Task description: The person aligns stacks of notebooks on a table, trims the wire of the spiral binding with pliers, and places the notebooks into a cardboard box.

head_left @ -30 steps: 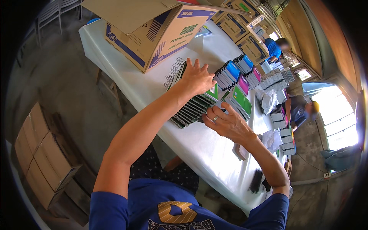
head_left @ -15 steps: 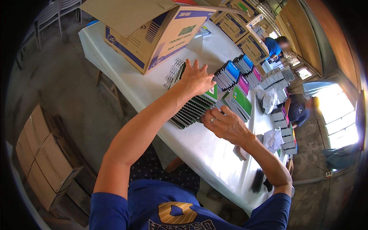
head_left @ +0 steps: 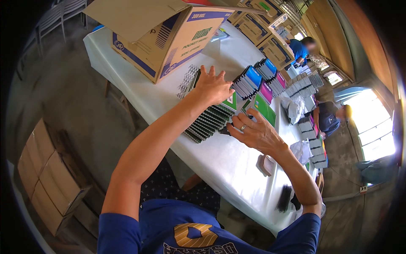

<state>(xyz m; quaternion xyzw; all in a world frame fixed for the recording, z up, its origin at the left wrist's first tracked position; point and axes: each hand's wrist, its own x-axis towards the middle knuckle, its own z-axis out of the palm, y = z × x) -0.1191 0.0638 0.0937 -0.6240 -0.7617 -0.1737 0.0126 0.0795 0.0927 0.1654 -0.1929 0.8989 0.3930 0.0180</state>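
Note:
My left hand (head_left: pixel 212 88) lies over the far end of a row of spiral-bound notebooks (head_left: pixel 208 122), its fingers spread. The notebooks overlap with their dark wire spines toward me, and a green cover shows on top. Beside the near right corner of that row is my right hand (head_left: pixel 259 132), wearing a ring, with its fingers curled. A small dark bit shows by its thumb, but what the fingers hold, if anything, is hidden. Just beyond this hand lies another stack of green notebooks (head_left: pixel 264 111). Loose wire spirals (head_left: pixel 186 82) lie left of my left hand.
An open cardboard box (head_left: pixel 169 46) stands at the table's far left. Blue notebooks (head_left: pixel 250 78) and a purple notebook (head_left: pixel 265 92) are stacked beyond my hands. A pale block (head_left: pixel 265 164) lies on the white table (head_left: pixel 224 163). Two people (head_left: pixel 327 118) work on the right.
My right hand has shifted slightly right and its fingers have turned a little. My left hand stays spread on the notebooks. The whole view has moved slightly.

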